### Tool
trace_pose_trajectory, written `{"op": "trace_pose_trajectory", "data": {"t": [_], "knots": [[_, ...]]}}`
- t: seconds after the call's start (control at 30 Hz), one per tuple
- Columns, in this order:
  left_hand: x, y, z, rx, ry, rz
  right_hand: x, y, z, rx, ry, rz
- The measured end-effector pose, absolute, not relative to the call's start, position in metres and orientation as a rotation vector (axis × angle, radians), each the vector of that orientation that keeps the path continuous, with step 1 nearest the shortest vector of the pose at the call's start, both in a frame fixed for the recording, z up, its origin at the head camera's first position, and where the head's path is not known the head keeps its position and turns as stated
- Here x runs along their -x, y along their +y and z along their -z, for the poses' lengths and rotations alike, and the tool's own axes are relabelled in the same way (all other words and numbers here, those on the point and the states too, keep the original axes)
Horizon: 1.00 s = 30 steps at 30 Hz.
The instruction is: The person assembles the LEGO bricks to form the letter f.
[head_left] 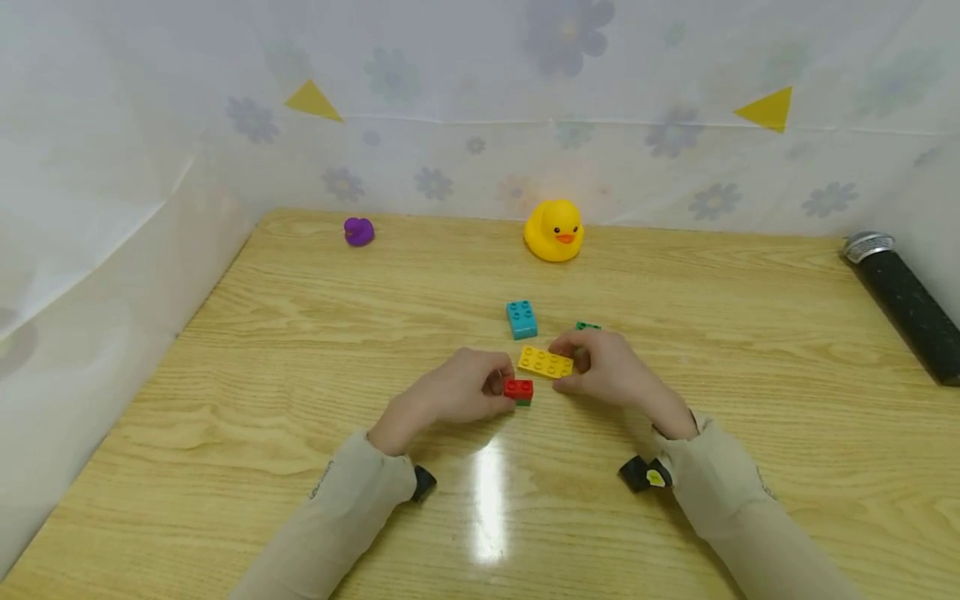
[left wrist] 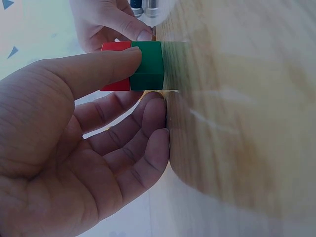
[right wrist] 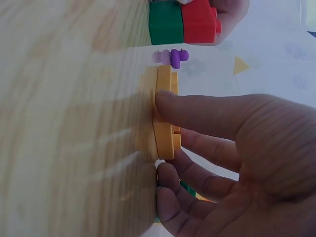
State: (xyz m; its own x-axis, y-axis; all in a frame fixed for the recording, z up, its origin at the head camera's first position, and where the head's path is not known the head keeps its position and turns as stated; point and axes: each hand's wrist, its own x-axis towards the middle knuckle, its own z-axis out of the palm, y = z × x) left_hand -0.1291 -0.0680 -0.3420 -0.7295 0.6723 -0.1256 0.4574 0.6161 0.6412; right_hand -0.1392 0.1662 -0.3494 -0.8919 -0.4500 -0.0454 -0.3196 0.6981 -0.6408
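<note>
My left hand (head_left: 465, 387) pinches a two-brick stack between thumb and fingers: a red toy brick (head_left: 519, 388) on top of a green brick (left wrist: 148, 57). The stack is upright, at or very close to the tabletop. Just right of it and a little farther back, a flat yellow brick (head_left: 542, 362) with two rows of studs lies on the table. My right hand (head_left: 611, 371) grips the yellow brick's right end, thumb on the near side. The two bricks are apart. Behind the yellow brick sits a teal brick (head_left: 522, 320). Another green piece (head_left: 588, 326) is mostly hidden behind my right hand.
A yellow rubber duck (head_left: 553, 233) stands near the back edge of the wooden table (head_left: 300, 333), with a small purple duck (head_left: 359, 232) farther left. At the right side lies a black microphone (head_left: 907, 308). Flowered white sheeting (head_left: 450, 83) hangs behind the table.
</note>
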Motion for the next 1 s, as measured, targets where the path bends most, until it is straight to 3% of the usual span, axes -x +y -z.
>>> {"op": "trace_pose_trajectory", "data": {"t": [1.0], "knots": [[0.1274, -0.0688, 0.3379, -1.002, 2.352, -0.841, 0.1395, 0.1672, 0.3474, 0.629, 2.684, 0.955]]}}
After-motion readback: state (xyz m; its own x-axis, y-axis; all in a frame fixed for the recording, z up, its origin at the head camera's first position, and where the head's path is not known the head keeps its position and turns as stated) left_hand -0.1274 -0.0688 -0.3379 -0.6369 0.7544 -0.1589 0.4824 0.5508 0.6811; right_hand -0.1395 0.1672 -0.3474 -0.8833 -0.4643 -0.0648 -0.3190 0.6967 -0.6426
